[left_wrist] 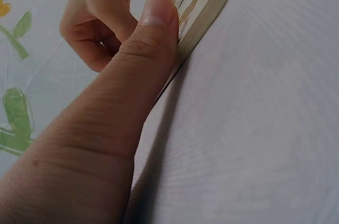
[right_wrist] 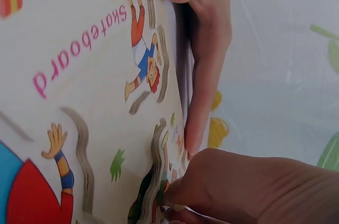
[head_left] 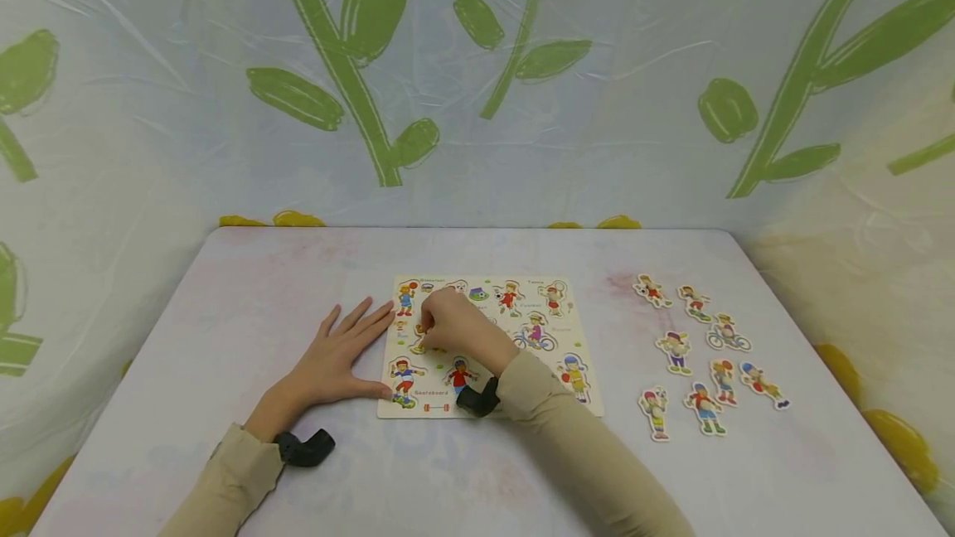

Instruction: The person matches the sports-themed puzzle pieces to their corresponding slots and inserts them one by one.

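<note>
A wooden puzzle board [head_left: 436, 392] with printed sports figures in cut-out recesses lies on the table. Along its left side rests my left hand [head_left: 336, 363], fingers spread, with fingertips and thumb at the board's edge. In the left wrist view, the left thumb [left_wrist: 153, 44] lies against that edge. My right hand [head_left: 458, 321] is over the board's left-middle part, fingers curled down. In the right wrist view, the right hand [right_wrist: 233, 187] pinches a puzzle piece at the recess beside the small word "Run". Most of that piece is hidden behind the fingers.
Several loose figure pieces, among them a cyclist [head_left: 728, 333] and a figure in a blue cap [head_left: 763, 385], lie on the table right of the board. A white cloth [head_left: 485, 479] covers the table. Behind stands a flower-patterned curtain [head_left: 597, 147].
</note>
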Tool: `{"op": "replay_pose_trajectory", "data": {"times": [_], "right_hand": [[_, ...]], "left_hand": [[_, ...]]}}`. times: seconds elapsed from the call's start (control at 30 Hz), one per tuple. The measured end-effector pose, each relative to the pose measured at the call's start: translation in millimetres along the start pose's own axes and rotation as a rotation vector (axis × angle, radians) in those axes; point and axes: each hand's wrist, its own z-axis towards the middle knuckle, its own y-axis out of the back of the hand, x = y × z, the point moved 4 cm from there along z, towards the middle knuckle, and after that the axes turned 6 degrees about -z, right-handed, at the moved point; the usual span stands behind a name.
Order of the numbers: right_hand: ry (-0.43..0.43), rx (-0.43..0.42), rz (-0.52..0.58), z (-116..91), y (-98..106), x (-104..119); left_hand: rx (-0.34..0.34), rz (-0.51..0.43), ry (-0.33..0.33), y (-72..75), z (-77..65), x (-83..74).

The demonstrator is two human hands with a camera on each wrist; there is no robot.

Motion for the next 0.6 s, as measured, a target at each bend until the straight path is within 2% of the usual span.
{"op": "replay_pose_trajectory", "data": {"times": [0.3, 0.6], "right_hand": [[-0.040, 0.023, -0.010, -1.6, -3.0, 2.6], [0.004, -0.012, 0.026, 1.8, -6.1, 3.1]], "left_hand": [[0.018, 0.000, 0.020, -1.0, 1.1, 0.1], [0.015, 0.000, 0.021, -0.2, 0.8, -1.3]]}}
